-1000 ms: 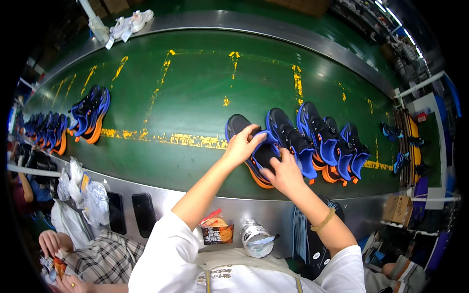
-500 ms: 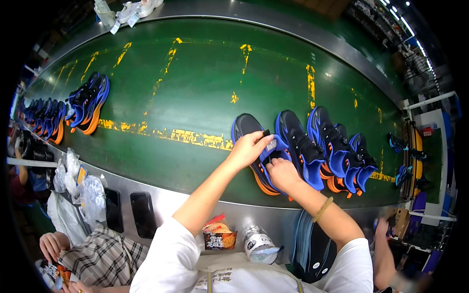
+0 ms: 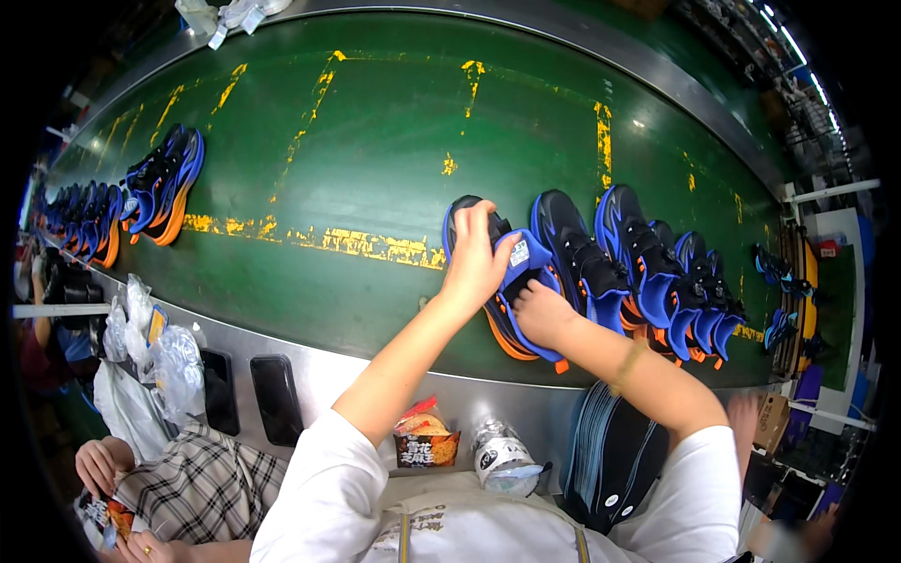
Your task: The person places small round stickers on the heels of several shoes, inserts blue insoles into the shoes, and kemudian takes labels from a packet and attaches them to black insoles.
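My left hand (image 3: 477, 265) is wrapped over the front of a black and blue sneaker (image 3: 510, 336) with an orange sole, its thumb against the blue-lined tongue (image 3: 538, 250). A white label shows on that tongue, which is folded back. At the shoe's opening, my right hand (image 3: 546, 316) has its fingers curled and bunched together. Its fingertips are partly hidden, so whatever they pinch cannot be made out. Just to the right stands a matching sneaker (image 3: 563, 220), with several more (image 3: 621, 211) lined up beyond it.
More sneakers (image 3: 169, 188) stand far left on the green belt (image 3: 375, 159). Along the metal edge lie two phones (image 3: 275, 399), a snack packet (image 3: 427, 441) and a plastic-wrapped cup (image 3: 507, 462). A stack of black insoles (image 3: 619, 450) sits by my right arm. Another person's hand (image 3: 101, 464) is at lower left.
My left hand has shifted from pinching near the tongue to reaching over the shoe's front, fingers pointing up. The tongue's label now shows more. My right hand stays at the opening.
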The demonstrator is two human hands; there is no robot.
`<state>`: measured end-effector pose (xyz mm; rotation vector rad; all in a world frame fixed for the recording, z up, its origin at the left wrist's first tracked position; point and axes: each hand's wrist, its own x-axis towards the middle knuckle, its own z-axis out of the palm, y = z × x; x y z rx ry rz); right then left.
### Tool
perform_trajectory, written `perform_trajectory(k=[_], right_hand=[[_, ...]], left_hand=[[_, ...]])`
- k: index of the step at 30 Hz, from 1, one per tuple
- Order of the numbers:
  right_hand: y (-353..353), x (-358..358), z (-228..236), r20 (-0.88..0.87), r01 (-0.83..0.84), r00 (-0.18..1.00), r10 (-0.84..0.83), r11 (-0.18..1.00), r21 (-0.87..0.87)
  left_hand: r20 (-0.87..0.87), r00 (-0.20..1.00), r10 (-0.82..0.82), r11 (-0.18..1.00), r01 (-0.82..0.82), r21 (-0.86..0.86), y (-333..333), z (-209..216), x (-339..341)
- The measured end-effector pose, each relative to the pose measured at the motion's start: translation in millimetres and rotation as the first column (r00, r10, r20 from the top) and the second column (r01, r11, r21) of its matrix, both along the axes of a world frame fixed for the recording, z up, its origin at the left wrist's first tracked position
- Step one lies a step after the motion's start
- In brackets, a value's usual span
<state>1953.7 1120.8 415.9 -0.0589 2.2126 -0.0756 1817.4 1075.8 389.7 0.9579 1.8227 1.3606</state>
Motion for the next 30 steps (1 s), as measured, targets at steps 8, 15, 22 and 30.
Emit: perform_trajectory(k=[8, 15, 22, 30], right_hand=[[-15, 20, 36, 0.007, 0.483, 0.870, -0.493, 0.849, -0.217], [-70, 88, 60, -0.563, 0.647, 0.388, -0.729, 0.651, -0.397], [-71, 55, 43, -0.660, 0.609, 0.155, -0.735, 0.597, -0.521], [-93, 67, 99, -0.690, 0.658, -0.018, -0.724, 0.511, -0.553]], left_hand=[[-0.458, 0.829, -0.320, 0.935, 0.354, -0.012, 3, 10, 3], [-0.460, 0.814, -0.355, 0.895, 0.438, 0.085, -27, 28, 10], [-0.679, 0.678, -0.282, 0.929, 0.370, -0.016, -21, 14, -20], [-0.889, 0.372, -0.265, 0.919, 0.377, -0.116, -3, 34, -65]])
